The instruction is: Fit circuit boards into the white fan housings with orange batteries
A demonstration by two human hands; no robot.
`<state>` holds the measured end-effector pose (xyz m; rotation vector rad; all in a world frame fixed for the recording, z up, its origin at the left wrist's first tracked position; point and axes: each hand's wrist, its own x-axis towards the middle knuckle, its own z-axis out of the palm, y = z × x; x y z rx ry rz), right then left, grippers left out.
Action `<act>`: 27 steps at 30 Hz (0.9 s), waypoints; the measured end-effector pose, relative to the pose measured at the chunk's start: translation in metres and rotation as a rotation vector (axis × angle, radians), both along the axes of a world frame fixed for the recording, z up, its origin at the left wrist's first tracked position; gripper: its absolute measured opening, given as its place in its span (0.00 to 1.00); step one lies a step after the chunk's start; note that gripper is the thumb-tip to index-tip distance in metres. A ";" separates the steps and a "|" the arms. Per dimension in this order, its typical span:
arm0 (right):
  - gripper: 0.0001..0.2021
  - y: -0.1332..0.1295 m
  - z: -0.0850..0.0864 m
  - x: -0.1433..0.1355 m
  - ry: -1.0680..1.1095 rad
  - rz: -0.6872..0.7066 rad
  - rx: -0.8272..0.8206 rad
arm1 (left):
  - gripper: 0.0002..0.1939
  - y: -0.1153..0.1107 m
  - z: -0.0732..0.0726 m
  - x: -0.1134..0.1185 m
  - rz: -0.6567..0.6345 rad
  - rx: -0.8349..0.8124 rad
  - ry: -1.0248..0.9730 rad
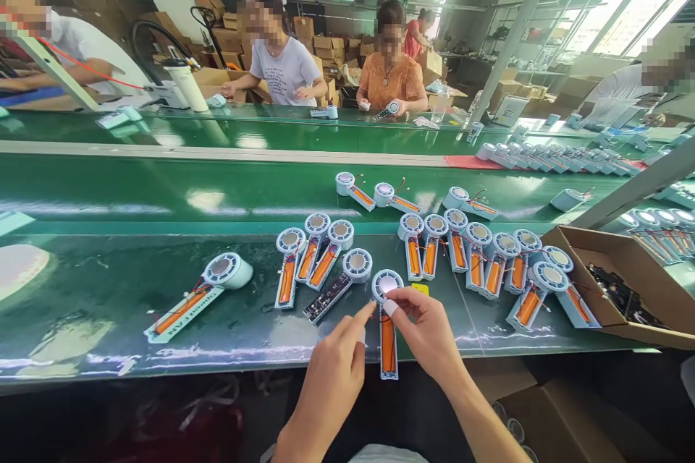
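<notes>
A light blue handheld fan [388, 343] lies at the table's front edge, its round head away from me. Its handle is open, showing an orange battery cell and red wires. My left hand [337, 358] has its index fingertip at the fan's neck, by a red wire, with the other fingers curled. My right hand [423, 325] pinches thumb and index finger together at the lower rim of the head; what lies between them is hidden. Just left is another fan with a black circuit board [327, 298] on its handle.
Several open fans [478, 264] stand in a row to the right, beside a cardboard box [635, 289] of black parts. More fans [318, 253] lie left, one [190, 307] apart. A green conveyor belt [135, 184] runs behind; people work across it.
</notes>
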<state>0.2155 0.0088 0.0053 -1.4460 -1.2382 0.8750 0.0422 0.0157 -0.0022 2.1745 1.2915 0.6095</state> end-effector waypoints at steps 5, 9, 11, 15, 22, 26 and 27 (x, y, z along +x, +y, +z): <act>0.07 0.000 0.007 -0.005 -0.191 0.079 0.043 | 0.19 0.003 0.000 0.005 0.206 -0.249 -0.333; 0.06 0.002 0.015 -0.005 -0.281 0.108 0.001 | 0.15 0.002 0.006 0.010 0.230 -0.353 -0.462; 0.06 0.002 0.018 -0.005 -0.333 0.113 -0.020 | 0.16 0.000 0.008 0.011 0.231 -0.343 -0.485; 0.07 0.003 0.020 -0.006 -0.391 0.101 -0.029 | 0.17 -0.004 0.003 0.012 0.215 -0.245 -0.463; 0.07 -0.002 0.008 -0.019 -0.608 0.003 0.032 | 0.17 -0.013 -0.022 0.014 0.184 0.302 -0.279; 0.07 -0.002 0.008 -0.020 -0.569 -0.010 -0.008 | 0.18 -0.013 -0.024 0.014 0.158 0.434 -0.250; 0.07 -0.001 0.009 -0.020 -0.555 -0.009 -0.022 | 0.18 -0.013 -0.023 0.014 0.156 0.441 -0.247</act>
